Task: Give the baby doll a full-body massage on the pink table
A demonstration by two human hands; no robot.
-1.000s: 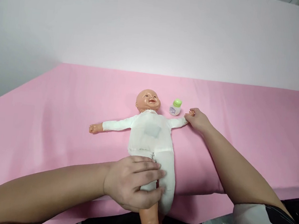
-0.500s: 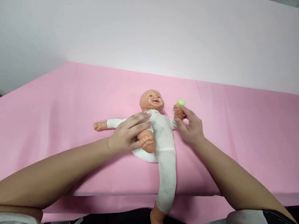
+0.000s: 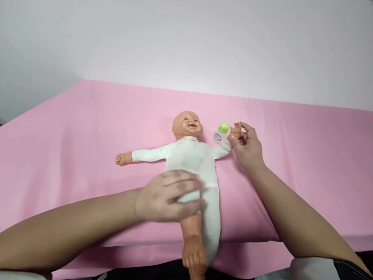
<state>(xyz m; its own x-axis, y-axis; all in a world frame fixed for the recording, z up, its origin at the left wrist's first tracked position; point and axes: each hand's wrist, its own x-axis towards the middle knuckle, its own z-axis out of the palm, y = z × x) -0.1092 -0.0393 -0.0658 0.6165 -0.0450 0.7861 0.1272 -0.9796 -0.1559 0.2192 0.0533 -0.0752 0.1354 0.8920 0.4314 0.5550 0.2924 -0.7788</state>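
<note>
A baby doll [image 3: 185, 151] in a white cloth body lies face up on the pink cloth, its head toward the far side. My left hand [image 3: 171, 195] is wrapped round one of its legs, thumb nearer me and fingers across the top; motion blurs the fingers a little. That leg is stretched toward me, and its bare foot [image 3: 194, 251] rests over the other one. With my right hand [image 3: 248, 147] I pinch the doll's raised hand [image 3: 235, 131] on the right. Just left of that grip stands a small clear bottle [image 3: 219, 136] with a green cap.
A pink cloth [image 3: 86, 117] covers the table and hangs over its near edge. Behind the table rises a pale wall [image 3: 196, 39]. The doll's feet extend past the near edge, above my dark patterned clothing [image 3: 160, 278].
My left hand has brought the doll's bent leg down toward me and straightened it. My right hand has shifted the doll's hand slightly right, uncovering more of the bottle.
</note>
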